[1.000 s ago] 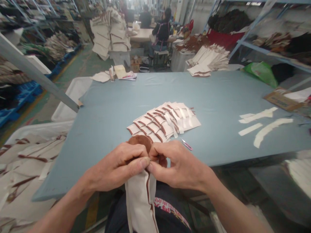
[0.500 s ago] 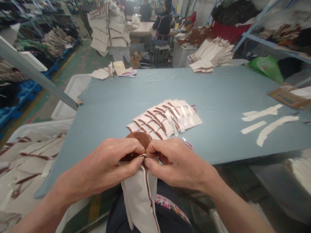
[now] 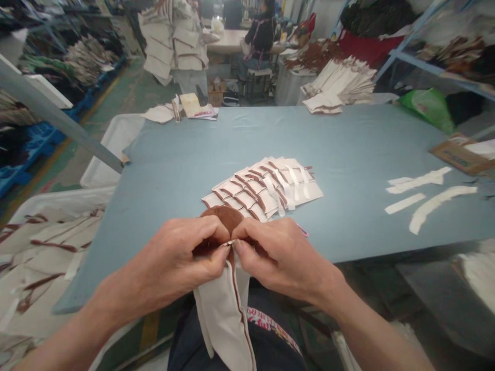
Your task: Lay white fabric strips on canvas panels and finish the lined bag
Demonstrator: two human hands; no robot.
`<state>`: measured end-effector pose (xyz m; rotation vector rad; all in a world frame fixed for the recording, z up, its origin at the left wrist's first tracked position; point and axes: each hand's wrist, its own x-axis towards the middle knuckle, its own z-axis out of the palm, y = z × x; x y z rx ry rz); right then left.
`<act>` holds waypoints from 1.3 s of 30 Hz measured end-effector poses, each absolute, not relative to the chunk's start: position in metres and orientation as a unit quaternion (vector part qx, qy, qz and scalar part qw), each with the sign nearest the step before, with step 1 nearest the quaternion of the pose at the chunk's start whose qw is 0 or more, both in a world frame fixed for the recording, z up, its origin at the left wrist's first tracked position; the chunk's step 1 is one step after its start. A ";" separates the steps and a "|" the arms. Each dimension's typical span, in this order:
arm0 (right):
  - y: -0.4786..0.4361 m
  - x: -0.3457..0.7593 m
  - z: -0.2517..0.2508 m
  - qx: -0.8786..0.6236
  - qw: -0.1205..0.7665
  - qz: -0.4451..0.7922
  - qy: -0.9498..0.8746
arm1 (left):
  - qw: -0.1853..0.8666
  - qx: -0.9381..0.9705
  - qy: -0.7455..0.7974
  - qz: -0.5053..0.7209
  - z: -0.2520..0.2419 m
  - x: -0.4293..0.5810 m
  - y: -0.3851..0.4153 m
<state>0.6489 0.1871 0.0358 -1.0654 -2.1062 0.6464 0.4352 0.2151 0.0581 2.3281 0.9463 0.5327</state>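
Observation:
A cream fabric piece with brown trim hangs down from my fingertips over my lap, its brown part rising behind the hands. My left hand pinches its upper edge between thumb and forefinger. Right beside it, nearly touching, my right hand pinches the same edge. Fingers cover most of the small seam between the thumbs. Just beyond the hands, a fanned stack of cream pieces with brown edges lies on the table, with several white strips across its right part. Thread snips show partly behind my right hand.
The blue-covered table spans the front. White strips and a cardboard box lie at the right. A bin of cream pieces stands at the left, below a metal post. A person sits far back.
Both hands keep their pinch on the fabric piece, with the pinched edge slightly higher. My right hand now covers more of the snips. The view has shifted very slightly.

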 end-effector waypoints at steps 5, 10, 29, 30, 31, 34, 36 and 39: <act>0.189 0.645 0.037 -0.424 0.354 0.260 -0.792 | 0.256 0.882 0.344 0.196 0.058 0.432 0.217; 0.191 0.642 0.040 -0.450 0.325 0.272 -0.786 | 0.216 0.899 0.323 0.200 0.054 0.431 0.214; 0.203 0.636 0.033 -0.408 0.331 0.568 -0.633 | 0.051 0.965 0.181 0.184 0.042 0.404 0.222; 0.204 0.636 0.033 -0.396 0.332 0.586 -0.624 | 0.057 0.964 0.180 0.185 0.041 0.403 0.222; 0.204 0.637 0.032 -0.382 0.334 0.606 -0.613 | 0.061 0.964 0.181 0.187 0.040 0.402 0.223; 0.206 0.638 0.031 -0.342 0.334 0.664 -0.575 | 0.066 0.965 0.164 0.194 0.039 0.400 0.224; 0.208 0.638 0.029 -0.329 0.329 0.689 -0.555 | 0.062 0.967 0.147 0.198 0.038 0.400 0.225; 0.209 0.637 0.028 -0.329 0.322 0.702 -0.543 | 0.054 0.968 0.148 0.193 0.036 0.401 0.225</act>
